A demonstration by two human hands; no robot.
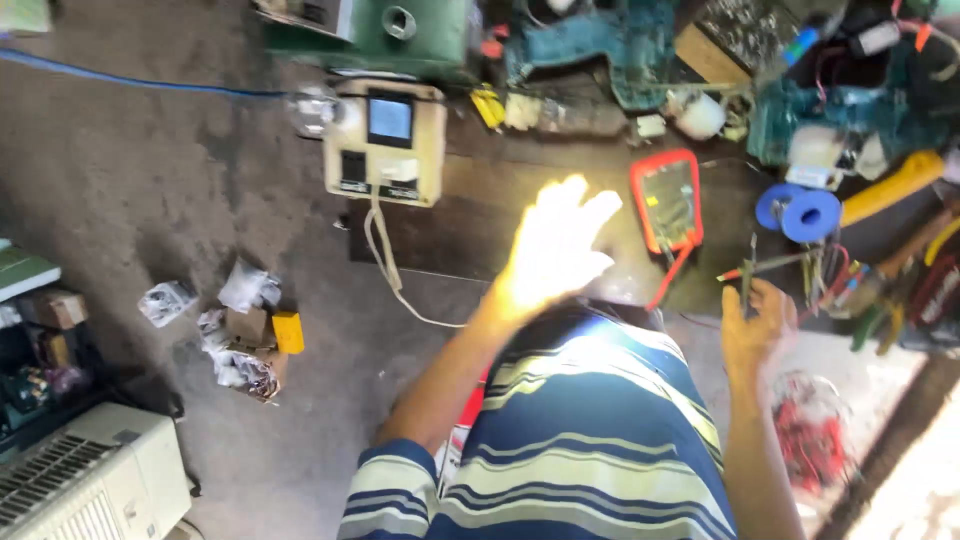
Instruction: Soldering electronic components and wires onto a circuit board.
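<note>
Left hand [556,245] hovers spread and empty, just left of the orange meter [667,200]; right hand [752,322] pinches tweezers [747,278] below the meter.

Both hands raised forward, arms bent at the elbow.

Left hand [555,245]: open, fingers spread and extended away from the body, back of the hand facing the camera, washed out by strong light; forearm runs back down and left from the fingers to a striped short sleeve. Right hand [755,325]: lower, fingers loosely curled upward, thumb apart from the fingers; whether it grips anything cannot be told.
</note>
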